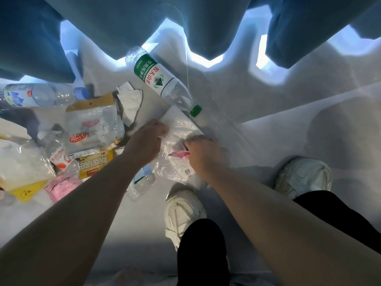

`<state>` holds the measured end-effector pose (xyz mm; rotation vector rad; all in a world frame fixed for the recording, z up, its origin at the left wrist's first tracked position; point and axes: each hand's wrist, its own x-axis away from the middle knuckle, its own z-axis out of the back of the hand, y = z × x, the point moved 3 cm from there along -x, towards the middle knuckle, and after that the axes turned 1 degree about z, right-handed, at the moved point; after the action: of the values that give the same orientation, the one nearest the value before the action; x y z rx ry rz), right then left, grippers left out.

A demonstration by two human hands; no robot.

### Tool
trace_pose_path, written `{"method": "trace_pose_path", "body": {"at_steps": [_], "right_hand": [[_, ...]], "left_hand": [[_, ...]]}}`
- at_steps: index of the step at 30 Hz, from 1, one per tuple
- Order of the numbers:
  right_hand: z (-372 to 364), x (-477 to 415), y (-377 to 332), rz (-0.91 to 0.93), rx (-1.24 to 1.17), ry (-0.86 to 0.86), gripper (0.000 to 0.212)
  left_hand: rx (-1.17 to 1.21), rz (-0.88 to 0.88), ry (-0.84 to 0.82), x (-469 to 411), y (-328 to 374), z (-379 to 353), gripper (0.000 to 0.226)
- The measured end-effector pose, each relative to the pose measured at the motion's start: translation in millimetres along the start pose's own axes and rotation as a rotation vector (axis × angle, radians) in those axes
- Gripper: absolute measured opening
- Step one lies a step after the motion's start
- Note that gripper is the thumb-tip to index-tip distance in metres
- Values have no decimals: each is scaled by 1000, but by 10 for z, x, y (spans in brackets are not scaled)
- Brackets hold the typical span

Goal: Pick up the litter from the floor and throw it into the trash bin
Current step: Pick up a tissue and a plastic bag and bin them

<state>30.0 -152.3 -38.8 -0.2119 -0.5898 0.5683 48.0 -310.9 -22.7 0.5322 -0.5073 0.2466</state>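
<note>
A crumpled clear plastic bag (177, 139) lies on the pale floor between my hands. My left hand (144, 141) has its fingers curled onto the bag's left edge. My right hand (203, 151) grips the bag's right side together with a small pink wrapper (179, 154). Beyond the bag lies a clear bottle with a green label and green cap (158, 79). To the left sits a heap of litter: a clear packet with a red logo (92, 129), white tissue (131, 104), a yellow packet (97, 163), a pink wrapper (61, 185). No trash bin is in view.
Blue curtains (206, 23) hang across the back, down to the floor. A second clear bottle with a blue cap (41, 94) lies at the far left, a small crushed bottle (142, 182) under my left forearm. My two white shoes (183, 213) stand at lower right.
</note>
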Motion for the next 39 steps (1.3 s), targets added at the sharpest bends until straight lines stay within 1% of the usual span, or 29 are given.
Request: {"method": "trace_pose_path", "body": {"at_steps": [4,5,6,7,9,10,11,12,14,16,19,22,25,28,31,33,35,39], "right_hand": [[69,44,168,96,-101,-27,12],[98,68,254,96,-143,-44,11],[130,95,357,74,-188,-63,8],[163,125,460,42,-230,-72,7],[226,179,674,-54,-296,-66,14],[249,199,780,-108,-330,-63,16],[257,211,884,-159,-367,-60,16],[265,225,970,-209,-399,-61,14],[330,257,1098,-270,-427,-60,12],[428,298,1160,-294,-432,-64,14],[694,447,1205,-309,-440,-62,15],[1052,672,1238,-305,-441,-32,25],[1491,952,1332,-304,-467,19,26],[1967,1308,1557,-365,-582,85,20],[2442,1743,1876,-419,-678,196,17],[2725,2084,2140,-460,-717,269,11],[2981,2464,2458,-515,-763,374,7],[3403,3285,3190,-609,-841,616,17]], "left_hand": [[6,54,87,-136,82,-31,9],[-6,82,95,-174,111,-52,12],[-24,113,107,-202,142,-77,23],[-47,152,128,-219,160,-104,40],[-100,250,191,-219,174,-124,75],[-110,299,207,-219,155,-119,83],[-91,347,202,-223,130,-110,84],[-62,385,181,-224,102,-103,80],[-60,395,126,-230,99,-72,70],[-80,380,81,-211,132,-33,62],[-16,417,25,-115,247,59,47],[62,386,-32,48,464,225,43],[43,302,-51,263,861,486,41],[-26,226,-58,425,1419,824,31],[-29,134,-37,497,2115,1148,31],[-35,63,-12,499,2648,1307,30],[-41,-13,10,509,3230,1411,29],[-69,-141,14,572,4408,1432,26]]}}
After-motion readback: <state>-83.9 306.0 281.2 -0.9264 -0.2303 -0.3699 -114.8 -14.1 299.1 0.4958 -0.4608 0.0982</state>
